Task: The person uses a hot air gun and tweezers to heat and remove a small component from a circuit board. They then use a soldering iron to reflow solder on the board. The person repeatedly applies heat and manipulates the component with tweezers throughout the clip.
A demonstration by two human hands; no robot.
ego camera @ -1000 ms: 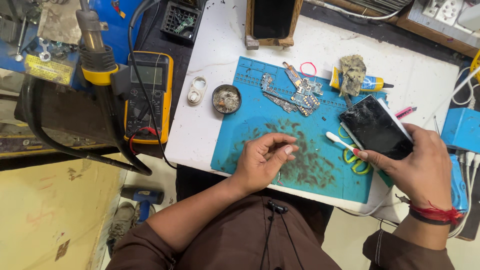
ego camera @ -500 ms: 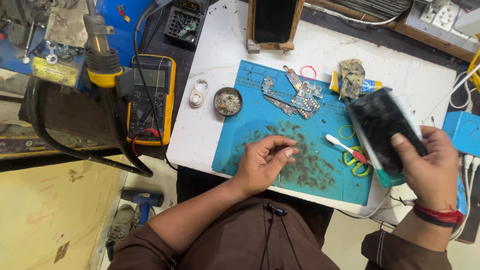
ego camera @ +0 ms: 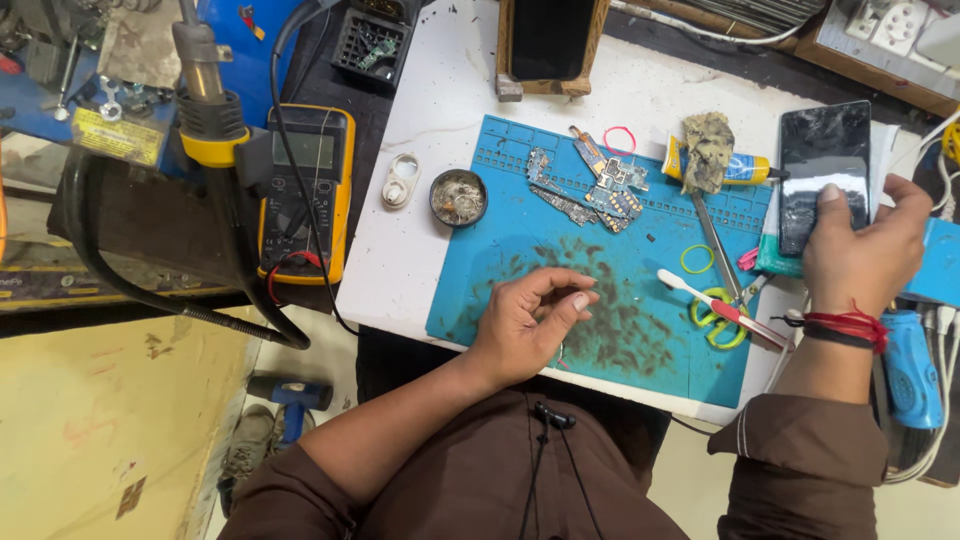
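From my remote seat I judge the job part done. The phone (ego camera: 824, 175) is out at the right edge of the tabletop (ego camera: 420, 240), its dark, scuffed glass face up, while its circuit boards (ego camera: 596, 188) lie loose on the blue mat (ego camera: 520, 240), so the stripping down looks finished and the putting together not begun.

My right hand (ego camera: 868, 255) grips the phone from below, thumb pressed on the lower part of the glass, fingers wrapped round its far edge. The phone sits over a stack of white and teal things beside a blue box.

My left hand (ego camera: 528, 320) rests on the mat's smudged middle, loosely curled, fingertips drawn close to the thumb. If it pinches anything, it is too small for me to tell.

Between the two hands lie a toothbrush (ego camera: 700, 298), green-handled scissors (ego camera: 722, 300), tweezers and a glue tube (ego camera: 735, 168). A small tin (ego camera: 458, 197) and a yellow multimeter (ego camera: 305, 195) sit further left.
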